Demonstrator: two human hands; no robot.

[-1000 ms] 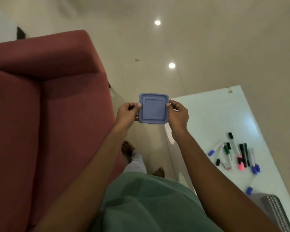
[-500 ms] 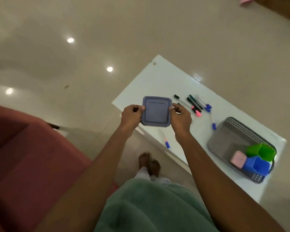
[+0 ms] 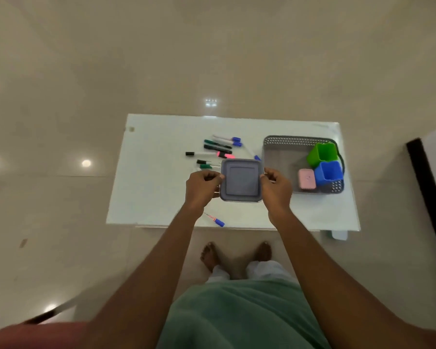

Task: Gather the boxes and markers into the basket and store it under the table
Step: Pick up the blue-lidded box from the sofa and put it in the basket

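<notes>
A square blue-grey lidded box (image 3: 241, 180) hangs above the white table (image 3: 156, 192). My left hand (image 3: 202, 188) grips its left edge and my right hand (image 3: 275, 185) grips its right edge. To the right stands a grey perforated basket (image 3: 282, 159) holding a green box (image 3: 322, 153), a blue box (image 3: 329, 172) and a small pink box (image 3: 306, 179). Several markers (image 3: 218, 147) lie scattered behind the held box; one blue-capped marker (image 3: 215, 219) lies near the table's front edge.
The table stands on a glossy beige floor (image 3: 61, 84). My bare feet (image 3: 209, 255) are just in front of it. A red sofa edge (image 3: 35, 333) shows at the bottom left. A dark-edged white object (image 3: 428, 187) stands at the right.
I have turned from the sofa to face the table squarely. Both hands still hold the box, which is now over the table's middle, beside the basket.
</notes>
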